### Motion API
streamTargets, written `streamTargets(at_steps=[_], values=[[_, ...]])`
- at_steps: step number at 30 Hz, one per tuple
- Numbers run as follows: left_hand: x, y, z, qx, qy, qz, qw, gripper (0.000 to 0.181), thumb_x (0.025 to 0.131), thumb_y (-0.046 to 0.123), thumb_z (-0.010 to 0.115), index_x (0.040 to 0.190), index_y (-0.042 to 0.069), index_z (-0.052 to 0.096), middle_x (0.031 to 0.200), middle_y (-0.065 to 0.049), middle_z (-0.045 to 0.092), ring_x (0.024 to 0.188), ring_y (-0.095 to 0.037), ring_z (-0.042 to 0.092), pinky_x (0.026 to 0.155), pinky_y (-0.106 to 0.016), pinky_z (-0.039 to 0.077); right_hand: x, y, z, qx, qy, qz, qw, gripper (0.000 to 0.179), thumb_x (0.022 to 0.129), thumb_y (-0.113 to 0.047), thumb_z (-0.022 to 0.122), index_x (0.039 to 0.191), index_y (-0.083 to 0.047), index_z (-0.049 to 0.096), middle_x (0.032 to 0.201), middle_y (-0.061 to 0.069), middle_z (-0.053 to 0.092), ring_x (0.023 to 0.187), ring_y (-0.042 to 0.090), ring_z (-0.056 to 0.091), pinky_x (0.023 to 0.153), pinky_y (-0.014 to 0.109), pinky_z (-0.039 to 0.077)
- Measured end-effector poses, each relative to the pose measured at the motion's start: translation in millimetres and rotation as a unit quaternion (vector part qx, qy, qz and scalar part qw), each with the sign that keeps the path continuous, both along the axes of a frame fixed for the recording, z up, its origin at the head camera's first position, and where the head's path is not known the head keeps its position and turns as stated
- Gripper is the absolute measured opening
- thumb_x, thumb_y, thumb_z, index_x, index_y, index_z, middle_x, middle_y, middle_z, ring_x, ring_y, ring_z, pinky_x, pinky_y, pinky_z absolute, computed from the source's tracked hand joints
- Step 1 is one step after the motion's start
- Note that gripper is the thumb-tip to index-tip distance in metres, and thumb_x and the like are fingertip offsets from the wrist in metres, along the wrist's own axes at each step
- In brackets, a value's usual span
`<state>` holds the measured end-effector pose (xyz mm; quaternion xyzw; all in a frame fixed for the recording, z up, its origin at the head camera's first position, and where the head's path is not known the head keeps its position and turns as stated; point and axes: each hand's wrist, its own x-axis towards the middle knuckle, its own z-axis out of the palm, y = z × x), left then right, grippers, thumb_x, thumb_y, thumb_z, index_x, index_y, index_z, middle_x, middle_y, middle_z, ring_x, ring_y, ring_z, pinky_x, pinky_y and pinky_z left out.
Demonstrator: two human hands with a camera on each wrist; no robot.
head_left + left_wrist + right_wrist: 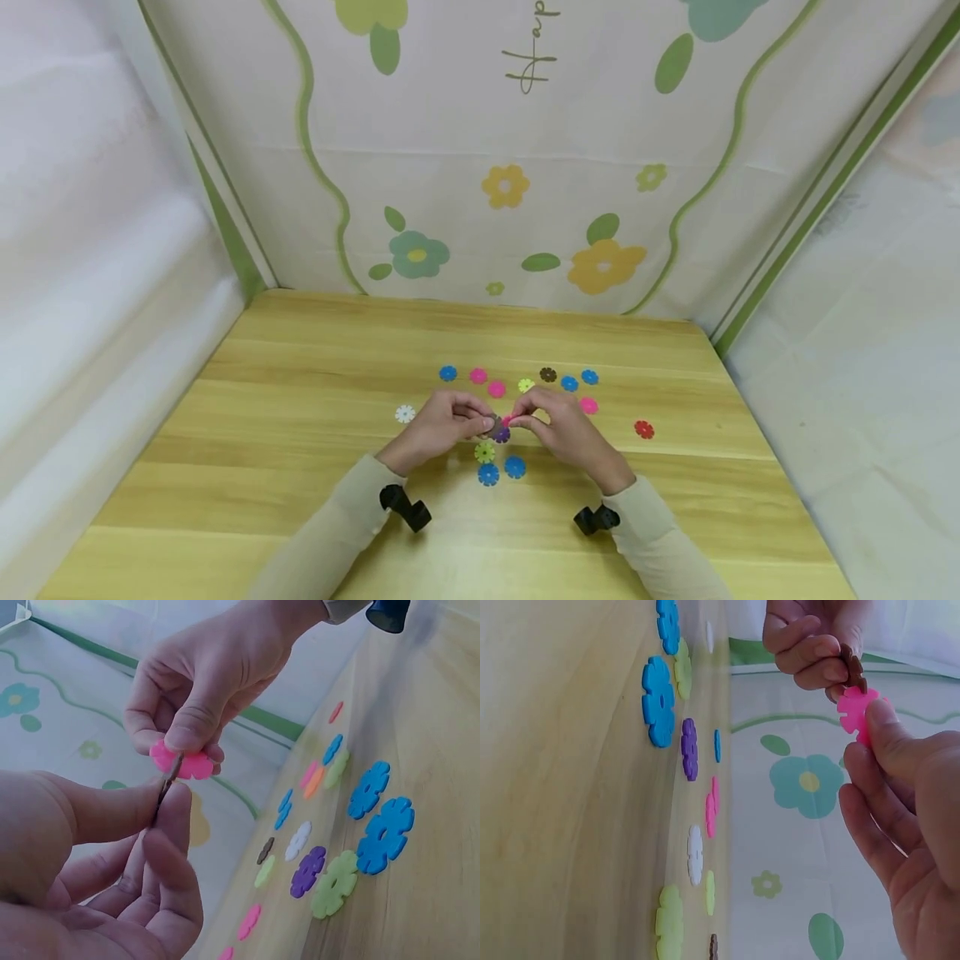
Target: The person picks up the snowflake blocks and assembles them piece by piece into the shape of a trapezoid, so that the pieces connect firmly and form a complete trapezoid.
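My left hand (442, 425) pinches a brown notched flower disc (852, 669) between thumb and fingers. Opposite it, my right hand (566, 427) grips a pink flower disc (850, 712) the same way. Both discs are held above the table, and their edges meet at an angle in the two wrist views. How deep one notch sits in the other cannot be made out. Beneath the hands lie a purple disc (307, 871), a yellow-green disc (485, 452) and two blue discs, one (488, 474) left of the other (515, 467).
More discs lie flat on the wooden table (225, 467): a white one (405, 413) left, a red one (644, 429) right, and several blue, pink, brown and yellow-green ones beyond the hands. A flower-printed cloth (450, 167) rises behind the table. Each wrist wears a black camera.
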<state>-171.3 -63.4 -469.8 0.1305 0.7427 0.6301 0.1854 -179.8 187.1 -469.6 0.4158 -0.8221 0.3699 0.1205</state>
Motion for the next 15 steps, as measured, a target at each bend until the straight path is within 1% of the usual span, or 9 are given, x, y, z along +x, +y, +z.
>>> streamTargets(at_steps=[4, 7, 9, 12, 15], values=[[3.5, 4.4, 1.1, 0.007, 0.011, 0.007, 0.9999, 0.008, 0.100, 0.007, 0.072, 0.103, 0.000, 0.076, 0.092, -0.012, 0.076, 0.088, -0.036, 0.075, 0.083, -0.049, 0.064, 0.4, -1.2, -1.7, -0.002, 0.033, 0.018, 0.9993, 0.007, 0.095, -0.007, 0.077, 0.098, -0.010, 0.070, 0.093, -0.003, 0.074, 0.086, 0.008, 0.070, 0.079, 0.021, 0.061], [6.3, 8.1, 1.0, 0.014, 0.009, 0.014, 0.9998, 0.008, 0.101, 0.005, 0.070, 0.102, -0.001, 0.075, 0.090, -0.011, 0.076, 0.085, -0.032, 0.075, 0.081, -0.044, 0.065, 1.6, -2.4, -4.0, -0.008, 0.055, 0.014, 0.9984, 0.008, 0.095, -0.005, 0.076, 0.096, -0.009, 0.069, 0.092, -0.003, 0.074, 0.084, 0.008, 0.070, 0.079, 0.020, 0.060], [8.0, 9.7, 0.2, 0.016, 0.006, 0.018, 0.9997, 0.007, 0.101, 0.004, 0.070, 0.103, -0.002, 0.074, 0.089, -0.009, 0.075, 0.084, -0.028, 0.074, 0.078, -0.040, 0.064, 3.0, -4.1, -5.0, -0.015, 0.068, 0.009, 0.9975, 0.014, 0.091, 0.001, 0.079, 0.095, -0.009, 0.069, 0.091, -0.003, 0.073, 0.083, 0.009, 0.071, 0.079, 0.020, 0.060], [9.8, 10.2, -0.5, 0.017, 0.000, 0.026, 0.9995, 0.006, 0.101, 0.004, 0.070, 0.103, -0.001, 0.073, 0.089, -0.009, 0.074, 0.084, -0.029, 0.073, 0.075, -0.036, 0.063, 4.9, -7.3, -6.3, -0.025, 0.074, 0.005, 0.9970, 0.019, 0.087, 0.005, 0.080, 0.094, -0.009, 0.069, 0.091, -0.001, 0.073, 0.084, 0.011, 0.072, 0.080, 0.019, 0.060], [11.2, 7.7, 0.0, 0.015, -0.002, 0.027, 0.9995, 0.007, 0.101, 0.005, 0.070, 0.104, -0.001, 0.072, 0.092, -0.013, 0.074, 0.088, -0.035, 0.073, 0.079, -0.040, 0.064, 6.4, -9.8, -6.3, -0.026, 0.065, 0.002, 0.9976, 0.016, 0.090, 0.002, 0.079, 0.096, -0.009, 0.069, 0.091, -0.001, 0.073, 0.085, 0.010, 0.071, 0.080, 0.020, 0.060]])
